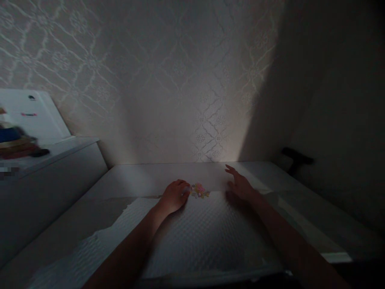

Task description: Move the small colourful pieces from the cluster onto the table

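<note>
My left hand (pixel 175 196) rests at the far edge of a pale, textured sheet (pixel 207 228) that looks quilted or bubbled. Its fingers and thumb curl around something pale and partly see-through that I cannot make out. Just right of its fingertips is a small pink and yellow flower decoration (pixel 199 190); whether the hand touches it is unclear. My right hand (pixel 241 187) hovers right of the flower, above or at the sheet's far right part. Its fingers stretch out toward the wall, apart from the thumb, and hold nothing visible.
A white surface (pixel 135 176) runs behind the sheet to the patterned wall (pixel 168 100). At left, a white cabinet (pixel 69 172) carries a white panel (pixel 33 114) and blurred stacked items (pixel 15 140). A dark T-shaped object (pixel 296 158) stands at right, in shadow.
</note>
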`<state>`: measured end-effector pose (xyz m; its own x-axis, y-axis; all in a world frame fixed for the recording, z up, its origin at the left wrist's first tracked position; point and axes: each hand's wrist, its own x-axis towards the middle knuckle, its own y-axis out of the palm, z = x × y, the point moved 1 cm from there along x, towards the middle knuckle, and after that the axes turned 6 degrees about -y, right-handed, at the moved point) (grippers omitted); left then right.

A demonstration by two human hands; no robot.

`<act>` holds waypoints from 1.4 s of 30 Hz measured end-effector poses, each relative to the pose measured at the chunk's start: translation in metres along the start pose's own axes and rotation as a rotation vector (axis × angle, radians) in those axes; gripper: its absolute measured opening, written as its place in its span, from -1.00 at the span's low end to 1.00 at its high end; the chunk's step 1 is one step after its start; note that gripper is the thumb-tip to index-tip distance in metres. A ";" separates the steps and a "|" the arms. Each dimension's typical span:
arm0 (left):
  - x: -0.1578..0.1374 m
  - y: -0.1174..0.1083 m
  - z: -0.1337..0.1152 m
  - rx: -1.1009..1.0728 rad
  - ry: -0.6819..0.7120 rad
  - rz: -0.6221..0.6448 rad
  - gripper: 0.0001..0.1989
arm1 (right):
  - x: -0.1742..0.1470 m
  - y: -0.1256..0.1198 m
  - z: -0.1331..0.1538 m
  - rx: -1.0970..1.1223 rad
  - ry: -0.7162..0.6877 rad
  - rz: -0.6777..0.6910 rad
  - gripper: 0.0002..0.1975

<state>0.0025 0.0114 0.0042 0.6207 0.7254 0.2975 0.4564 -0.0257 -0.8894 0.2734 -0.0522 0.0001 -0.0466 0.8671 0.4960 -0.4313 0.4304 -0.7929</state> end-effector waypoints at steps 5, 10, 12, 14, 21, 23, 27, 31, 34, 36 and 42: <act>0.000 0.000 0.000 0.021 0.017 -0.003 -0.77 | -0.001 0.016 0.072 0.139 -0.356 0.142 -0.44; 0.001 0.004 0.003 0.053 0.000 -0.019 -0.77 | 0.001 0.032 0.100 0.064 -0.394 0.256 -0.42; 0.002 0.005 0.003 0.055 0.002 -0.022 -0.76 | 0.003 0.036 0.098 0.039 -0.369 0.294 -0.36; 0.002 0.005 0.003 0.054 0.004 -0.019 -0.76 | 0.006 0.038 0.095 0.022 -0.355 0.321 -0.34; 0.003 0.003 0.002 0.051 0.011 -0.010 -0.77 | 0.019 0.043 0.083 -0.019 -0.293 0.317 -0.33; 0.003 0.003 0.002 0.048 0.015 -0.004 -0.78 | 0.022 0.044 0.078 -0.042 -0.247 0.301 -0.37; 0.003 0.001 0.000 0.046 0.009 0.009 -0.77 | 0.026 0.040 0.062 -0.079 -0.137 0.268 -0.32; 0.002 0.001 0.000 0.043 -0.021 0.024 -0.76 | 0.024 0.033 0.040 -0.193 0.004 0.242 -0.37; 0.002 0.000 0.000 0.030 -0.022 0.020 -0.76 | 0.020 0.029 0.024 -0.319 0.122 0.212 -0.39; 0.001 -0.001 0.000 0.024 -0.022 0.021 -0.76 | 0.017 0.025 0.014 -0.374 0.198 0.184 -0.39; 0.001 -0.003 -0.002 0.001 -0.013 0.013 -0.77 | 0.014 0.014 -0.012 -0.390 0.309 0.126 -0.39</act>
<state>0.0032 0.0110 0.0075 0.6184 0.7338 0.2811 0.4472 -0.0345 -0.8938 0.2770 -0.0311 -0.0087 0.2174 0.9266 0.3070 -0.0686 0.3282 -0.9421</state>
